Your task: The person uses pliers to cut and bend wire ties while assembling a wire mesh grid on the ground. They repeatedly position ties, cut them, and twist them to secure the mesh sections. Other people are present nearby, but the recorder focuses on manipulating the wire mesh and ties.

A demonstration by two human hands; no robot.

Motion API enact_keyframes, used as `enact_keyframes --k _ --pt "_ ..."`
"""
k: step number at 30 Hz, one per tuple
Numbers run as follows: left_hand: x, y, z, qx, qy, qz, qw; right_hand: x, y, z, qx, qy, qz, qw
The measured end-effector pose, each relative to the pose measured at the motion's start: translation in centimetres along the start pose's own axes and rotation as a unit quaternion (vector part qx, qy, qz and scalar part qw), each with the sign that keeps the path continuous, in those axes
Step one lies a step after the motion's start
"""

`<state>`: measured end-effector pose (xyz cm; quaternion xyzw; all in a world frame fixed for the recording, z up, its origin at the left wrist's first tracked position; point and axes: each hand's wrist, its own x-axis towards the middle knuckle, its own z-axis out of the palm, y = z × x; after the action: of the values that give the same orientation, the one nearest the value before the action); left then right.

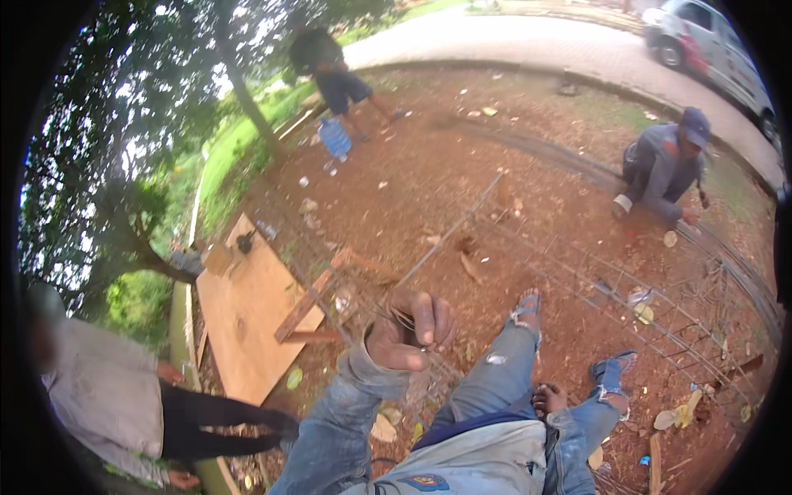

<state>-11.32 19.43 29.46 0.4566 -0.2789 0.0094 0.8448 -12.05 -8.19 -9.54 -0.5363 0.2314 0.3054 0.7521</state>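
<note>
Your left hand (410,332) has its grip pinched narrow on what looks like thin wire (402,320), right of the board (247,330); it should be light, springy and easily bent, best held between thumb and forefinger, clear of sharp ends. Your right hand (550,398) curls farther right of the board, and I cannot tell whether it holds anything. Beyond, also right of the board, the steel cage (609,292) looks stiff and heavier.
</note>
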Motion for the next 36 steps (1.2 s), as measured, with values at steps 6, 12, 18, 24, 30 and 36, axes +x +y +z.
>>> enact_keyframes --k 6,12,18,24,30,36 --pt "-7.1 -11.4 -3.1 0.169 0.244 -0.322 0.899 -6.2 -8.2 7.5 -0.133 -0.102 -0.196 0.966" --pt "-5.9 -17.2 -0.7 0.000 0.214 -0.401 0.891 -13.5 -14.9 9.9 -0.086 -0.187 -0.318 0.926" --pt "-2.4 -16.0 -0.8 0.025 0.091 -0.360 0.928 -13.0 -17.9 10.9 -0.103 -0.068 -0.351 0.928" --pt "-2.4 -14.7 -1.6 -0.084 0.226 -0.316 0.918 -13.2 -18.4 13.3 -0.023 -0.063 -0.403 0.913" --pt "-2.8 -17.5 -2.5 -0.071 0.326 -0.243 0.911 -13.5 -17.1 12.7 -0.219 -0.050 -0.520 0.824" --pt "-2.0 -15.9 -1.5 -0.220 0.164 -0.267 0.924 -11.8 -18.6 10.4 0.189 -0.101 -0.184 0.959"
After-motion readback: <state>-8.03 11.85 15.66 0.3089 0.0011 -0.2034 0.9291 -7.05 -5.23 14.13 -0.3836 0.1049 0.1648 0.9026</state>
